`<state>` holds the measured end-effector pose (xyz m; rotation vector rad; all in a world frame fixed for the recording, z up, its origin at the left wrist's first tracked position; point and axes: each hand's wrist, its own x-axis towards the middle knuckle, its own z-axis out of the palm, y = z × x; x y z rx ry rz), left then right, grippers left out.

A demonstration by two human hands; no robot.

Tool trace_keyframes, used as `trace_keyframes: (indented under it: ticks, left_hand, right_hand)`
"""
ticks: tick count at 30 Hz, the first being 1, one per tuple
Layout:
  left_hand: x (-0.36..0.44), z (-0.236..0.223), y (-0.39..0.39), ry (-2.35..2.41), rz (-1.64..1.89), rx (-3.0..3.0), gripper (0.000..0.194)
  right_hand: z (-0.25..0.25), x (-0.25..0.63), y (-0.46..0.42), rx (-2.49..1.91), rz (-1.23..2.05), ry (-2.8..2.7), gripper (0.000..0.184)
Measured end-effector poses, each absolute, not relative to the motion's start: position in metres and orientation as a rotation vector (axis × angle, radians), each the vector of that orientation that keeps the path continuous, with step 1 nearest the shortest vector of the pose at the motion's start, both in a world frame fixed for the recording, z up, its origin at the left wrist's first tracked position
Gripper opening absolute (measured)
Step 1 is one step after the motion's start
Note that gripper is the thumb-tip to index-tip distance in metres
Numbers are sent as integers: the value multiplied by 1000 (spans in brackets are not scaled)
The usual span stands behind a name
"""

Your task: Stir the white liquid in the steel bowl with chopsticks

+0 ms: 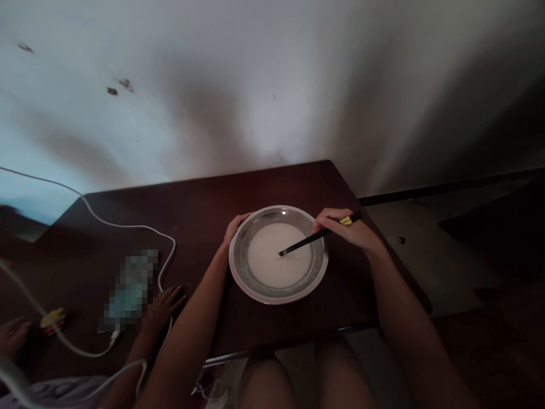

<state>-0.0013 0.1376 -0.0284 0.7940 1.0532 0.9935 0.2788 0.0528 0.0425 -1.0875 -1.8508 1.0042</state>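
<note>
A round metal bowl [319, 271] with a white liquid [276, 255] in it stands on a dark wooden table [204, 221]. My left hand [233, 228] grips the bowl's left rim, fingers curled over the edge. My right hand [347, 227] is closed on a pair of black chopsticks [315, 236] with a yellow band near the top. Their tips dip into the white liquid near the bowl's middle.
A white cable [128, 226] loops across the table's left side to a blurred phone [130, 289]. Another person's hand [164, 304] rests beside the phone. A small yellow and red object [53, 319] lies at far left. A wall [255, 85] rises behind the table.
</note>
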Motion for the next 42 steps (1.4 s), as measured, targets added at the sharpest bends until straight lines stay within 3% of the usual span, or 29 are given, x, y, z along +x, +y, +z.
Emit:
trace_keyframes:
  ticks: [42]
  left_hand:
    - [-2, -30, 139, 1027, 978, 826, 30]
  right_hand:
    - [44, 280, 53, -1105, 944, -1852, 24]
